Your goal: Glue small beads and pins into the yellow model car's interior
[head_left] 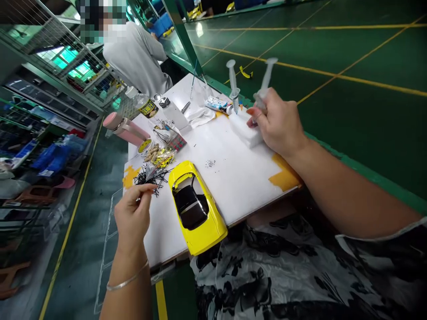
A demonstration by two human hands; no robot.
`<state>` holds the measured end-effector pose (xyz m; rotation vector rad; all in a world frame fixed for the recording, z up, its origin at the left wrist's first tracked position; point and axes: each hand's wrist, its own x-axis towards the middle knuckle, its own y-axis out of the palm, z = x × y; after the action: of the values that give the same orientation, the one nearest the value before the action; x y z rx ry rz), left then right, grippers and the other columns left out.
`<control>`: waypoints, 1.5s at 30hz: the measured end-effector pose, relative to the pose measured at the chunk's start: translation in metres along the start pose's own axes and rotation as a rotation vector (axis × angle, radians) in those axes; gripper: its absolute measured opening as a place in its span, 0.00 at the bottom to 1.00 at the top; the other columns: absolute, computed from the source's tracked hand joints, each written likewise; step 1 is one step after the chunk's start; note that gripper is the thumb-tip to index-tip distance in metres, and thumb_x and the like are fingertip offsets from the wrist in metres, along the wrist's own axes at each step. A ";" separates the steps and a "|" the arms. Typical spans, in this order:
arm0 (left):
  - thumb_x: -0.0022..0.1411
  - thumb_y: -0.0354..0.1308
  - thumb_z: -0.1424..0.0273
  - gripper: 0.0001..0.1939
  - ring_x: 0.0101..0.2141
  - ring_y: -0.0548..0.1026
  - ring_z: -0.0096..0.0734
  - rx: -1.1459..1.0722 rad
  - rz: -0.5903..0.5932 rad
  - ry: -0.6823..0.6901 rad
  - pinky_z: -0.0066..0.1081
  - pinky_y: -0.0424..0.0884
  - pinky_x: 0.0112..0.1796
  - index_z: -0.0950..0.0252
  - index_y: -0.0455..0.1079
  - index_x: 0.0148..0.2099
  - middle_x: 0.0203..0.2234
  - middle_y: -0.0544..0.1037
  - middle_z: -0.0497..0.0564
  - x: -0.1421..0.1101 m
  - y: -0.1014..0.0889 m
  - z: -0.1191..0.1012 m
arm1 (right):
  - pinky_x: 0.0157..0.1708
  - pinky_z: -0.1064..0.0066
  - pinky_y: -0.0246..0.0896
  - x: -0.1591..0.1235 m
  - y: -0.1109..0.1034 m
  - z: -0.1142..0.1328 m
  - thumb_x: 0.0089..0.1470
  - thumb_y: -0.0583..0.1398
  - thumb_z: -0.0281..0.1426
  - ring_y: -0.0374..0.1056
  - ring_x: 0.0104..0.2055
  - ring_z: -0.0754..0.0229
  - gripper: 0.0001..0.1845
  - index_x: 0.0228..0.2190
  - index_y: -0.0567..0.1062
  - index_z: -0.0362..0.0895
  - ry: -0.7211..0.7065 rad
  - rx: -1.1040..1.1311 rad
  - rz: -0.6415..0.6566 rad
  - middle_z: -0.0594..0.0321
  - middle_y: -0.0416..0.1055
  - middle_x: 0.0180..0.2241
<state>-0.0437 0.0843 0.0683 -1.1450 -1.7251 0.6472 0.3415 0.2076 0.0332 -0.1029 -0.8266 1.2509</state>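
Nice steady control here: the right hand (276,122) wraps a syringe (263,86) low on its barrel, while the left hand (132,216) pinches finely, its catch too small to tell.

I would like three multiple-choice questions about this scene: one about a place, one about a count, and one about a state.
1. Where is the yellow toy car?
A. On the floor
B. On the white board
C. On the person's lap

2. How many syringes show?
A. One
B. Two
C. Four

3. What does the right hand hold?
A. A syringe
B. A pink bottle
C. Nothing

Answers:
1. B, it lies at the board's near edge.
2. B, one stands in the white foam block, and the other syringe is in the hand.
3. A, its fingers grip that syringe.
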 end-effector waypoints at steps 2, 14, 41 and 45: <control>0.68 0.57 0.63 0.11 0.33 0.76 0.30 -0.047 0.069 0.090 0.29 0.71 0.31 0.62 0.80 0.40 0.36 0.81 0.50 -0.015 -0.008 -0.020 | 0.39 0.61 0.74 -0.001 -0.001 0.000 0.71 0.55 0.45 0.78 0.36 0.55 0.15 0.50 0.68 0.49 0.053 0.151 -0.079 0.63 0.79 0.35; 0.69 0.62 0.71 0.19 0.40 0.74 0.41 0.376 0.287 0.792 0.38 0.76 0.35 0.70 0.70 0.59 0.47 0.78 0.60 -0.053 -0.017 -0.072 | 0.33 0.63 0.80 -0.063 -0.005 0.084 0.58 0.66 0.27 0.81 0.36 0.54 0.30 0.59 0.66 0.51 0.202 0.758 0.230 0.66 0.80 0.35; 0.63 0.66 0.77 0.27 0.47 0.72 0.49 0.244 0.304 0.813 0.47 0.77 0.46 0.78 0.69 0.63 0.50 0.76 0.66 -0.048 -0.020 -0.062 | 0.18 0.66 0.46 -0.101 -0.024 0.113 0.59 0.61 0.49 0.51 0.20 0.63 0.24 0.20 0.69 0.46 0.382 1.500 0.684 0.65 0.58 0.17; 0.63 0.64 0.79 0.25 0.46 0.72 0.48 0.228 0.272 0.872 0.46 0.76 0.46 0.79 0.70 0.61 0.48 0.77 0.65 -0.048 -0.015 -0.065 | 0.20 0.67 0.48 -0.107 -0.025 0.113 0.58 0.62 0.45 0.53 0.21 0.63 0.19 0.22 0.72 0.46 0.445 1.557 0.638 0.64 0.61 0.19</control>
<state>0.0149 0.0305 0.0887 -1.2508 -0.7498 0.3916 0.2852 0.0658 0.0732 0.6361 0.7590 2.0549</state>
